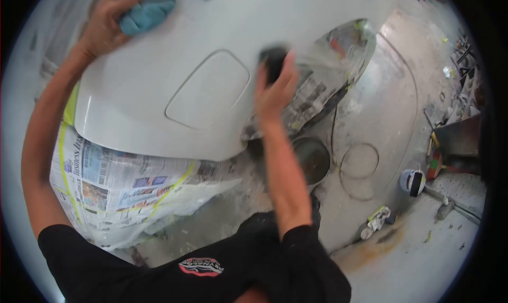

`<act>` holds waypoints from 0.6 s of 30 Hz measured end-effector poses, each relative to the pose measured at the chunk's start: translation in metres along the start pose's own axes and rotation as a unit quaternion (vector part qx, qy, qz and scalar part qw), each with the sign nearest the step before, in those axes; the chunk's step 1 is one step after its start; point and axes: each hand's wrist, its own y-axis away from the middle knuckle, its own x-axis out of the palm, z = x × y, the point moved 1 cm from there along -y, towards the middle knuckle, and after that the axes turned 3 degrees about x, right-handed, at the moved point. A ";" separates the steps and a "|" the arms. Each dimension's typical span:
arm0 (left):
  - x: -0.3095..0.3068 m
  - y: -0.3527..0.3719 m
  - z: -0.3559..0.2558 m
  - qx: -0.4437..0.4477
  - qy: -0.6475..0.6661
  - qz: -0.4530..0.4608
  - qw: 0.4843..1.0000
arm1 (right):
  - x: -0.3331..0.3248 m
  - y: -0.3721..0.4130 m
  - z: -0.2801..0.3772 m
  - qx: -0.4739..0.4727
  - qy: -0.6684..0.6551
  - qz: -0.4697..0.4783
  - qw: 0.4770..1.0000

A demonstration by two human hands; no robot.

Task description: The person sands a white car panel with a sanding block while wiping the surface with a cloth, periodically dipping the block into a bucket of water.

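Note:
My left hand [107, 24] is closed around a blue cloth [149, 15] at the upper left, against a pale grey car body panel [143, 65]. A further piece of blue cloth shows at the top edge. Blurred by motion, my right hand [276, 94] grips a dark sanding block [274, 62], which overlaps the panel near the wheel arch. Between my hands lies the fuel door [211, 91], its outline drawn by a rounded seam. Newspaper masking [312, 94] covers the wheel arch beside my right hand.
More newspaper [116, 181] with yellow-green tape covers the car below the panel. A dark bucket [312, 160] stands beneath my right forearm. A thin hose [415, 91] curves over the floor. At right are a white tub [412, 181] and a spray gun-like tool [377, 221].

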 end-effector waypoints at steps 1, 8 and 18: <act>0.000 -0.001 0.001 -0.002 0.032 -0.001 0.999 | 0.000 -0.040 -0.004 0.016 0.016 -0.010 1.000; 0.000 -0.002 -0.007 -0.059 -0.007 0.010 0.998 | 0.002 0.021 0.012 0.085 0.011 -0.024 0.996; 0.008 0.001 -0.007 -0.031 -0.048 -0.022 0.998 | -0.003 0.024 0.003 0.069 0.007 -0.035 0.997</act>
